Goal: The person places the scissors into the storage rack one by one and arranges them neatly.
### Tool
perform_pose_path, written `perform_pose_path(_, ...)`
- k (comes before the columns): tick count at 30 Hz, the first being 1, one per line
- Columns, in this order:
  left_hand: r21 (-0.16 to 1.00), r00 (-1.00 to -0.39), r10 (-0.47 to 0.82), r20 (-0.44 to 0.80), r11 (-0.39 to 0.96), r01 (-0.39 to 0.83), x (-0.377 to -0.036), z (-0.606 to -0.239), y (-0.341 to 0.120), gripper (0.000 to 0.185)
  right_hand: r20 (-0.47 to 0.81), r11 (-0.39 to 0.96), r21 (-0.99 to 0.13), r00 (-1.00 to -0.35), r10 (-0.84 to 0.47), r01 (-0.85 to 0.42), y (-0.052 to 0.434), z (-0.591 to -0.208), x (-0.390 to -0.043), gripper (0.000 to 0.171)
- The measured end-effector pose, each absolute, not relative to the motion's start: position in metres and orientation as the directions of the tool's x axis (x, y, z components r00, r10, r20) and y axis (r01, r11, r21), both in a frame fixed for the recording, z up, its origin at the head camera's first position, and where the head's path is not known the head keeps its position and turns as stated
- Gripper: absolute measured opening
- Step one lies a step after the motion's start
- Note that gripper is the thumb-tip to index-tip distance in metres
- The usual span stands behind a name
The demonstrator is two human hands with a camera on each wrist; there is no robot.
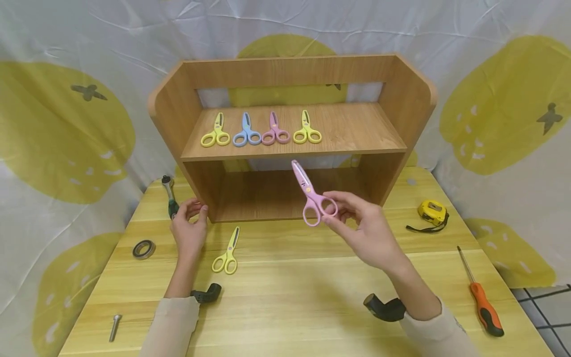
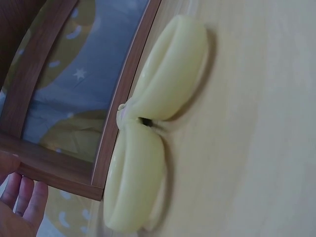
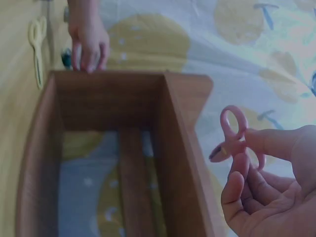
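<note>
Pinching pink scissors (image 1: 314, 197) by the loops in right hand (image 1: 366, 233), blades up toward shelf (image 1: 339, 130) row; left hand (image 1: 189, 230), fingers relaxed, steadying shelf side.

The right hand (image 3: 276, 182) occupies the lower right corner and pinches the pale pink plastic scissors (image 3: 234, 136) by one finger loop; the other loop stands free above the fingers. To the left lies the brown wooden shelf unit (image 3: 182, 143), seen end-on, with patterned fabric visible through its open back. At the top, the left hand (image 3: 89, 42) rests its fingertips on the unit's far edge. Pale yellow plastic scissors (image 3: 36, 47) lie flat on the light wooden tabletop (image 3: 15, 113) at upper left.
</note>
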State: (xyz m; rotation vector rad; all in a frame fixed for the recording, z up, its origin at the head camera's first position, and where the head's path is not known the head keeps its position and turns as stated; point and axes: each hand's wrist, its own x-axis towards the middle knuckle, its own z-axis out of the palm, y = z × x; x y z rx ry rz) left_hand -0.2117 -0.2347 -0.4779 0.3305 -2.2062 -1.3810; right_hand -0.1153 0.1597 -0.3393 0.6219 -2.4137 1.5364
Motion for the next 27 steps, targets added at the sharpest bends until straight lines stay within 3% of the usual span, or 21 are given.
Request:
perform_pose_path(6,0.889,-0.84,-0.453,0.298,0.451,0.071,-0.211,-0.476,-0.233,0.028,0.454,0.399,-0.792,-0.883,-0.122,-0.463,0.18,-0.315,-0.139,0.038)
perform_pose_path(14,0.887,-0.836,-0.449,0.314,0.454,0.089,-0.21,-0.474,-0.233,0.027,0.461,0.542,-0.746,-0.887,0.0,-0.388,0.195,-0.29,-0.182,0.04)
perform_pose_path(27,0.891,-0.837,-0.457,0.301,0.448,0.076,-0.212,-0.478,-0.235,0.028,0.351,0.537,-0.793,-0.936,0.017,-0.288,0.195,-0.279,-0.232,0.043)
